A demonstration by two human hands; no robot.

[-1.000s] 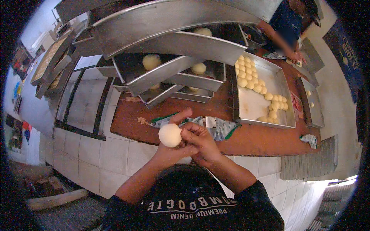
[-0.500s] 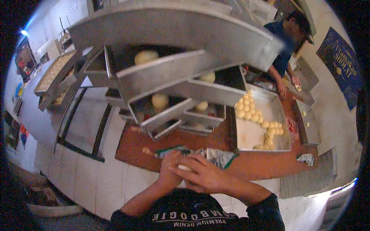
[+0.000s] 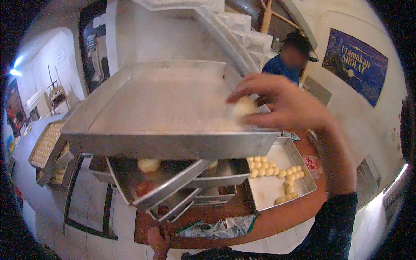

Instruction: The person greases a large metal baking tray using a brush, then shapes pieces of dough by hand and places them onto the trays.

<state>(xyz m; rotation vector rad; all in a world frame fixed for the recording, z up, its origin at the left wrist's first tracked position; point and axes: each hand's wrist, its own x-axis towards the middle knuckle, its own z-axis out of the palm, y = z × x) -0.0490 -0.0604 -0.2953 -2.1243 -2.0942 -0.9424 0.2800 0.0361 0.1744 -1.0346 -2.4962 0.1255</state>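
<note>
Round dough ball (image 3: 245,109) is pinched between thumb and fingers of the right hand (image 3: 279,102), held at 9 o'clock from the palm, over the 3 o'clock side of the topmost metal tray (image 3: 169,102); no long axis, tray contact blurred. Left hand (image 3: 159,242) is seen farther off, at 7 o'clock by the worktop (image 3: 271,223) edge; its grip cannot be told.

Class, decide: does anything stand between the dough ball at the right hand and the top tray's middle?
Nothing visible does: the right hand curls around the dough ball at the right end of the top tray.
</note>
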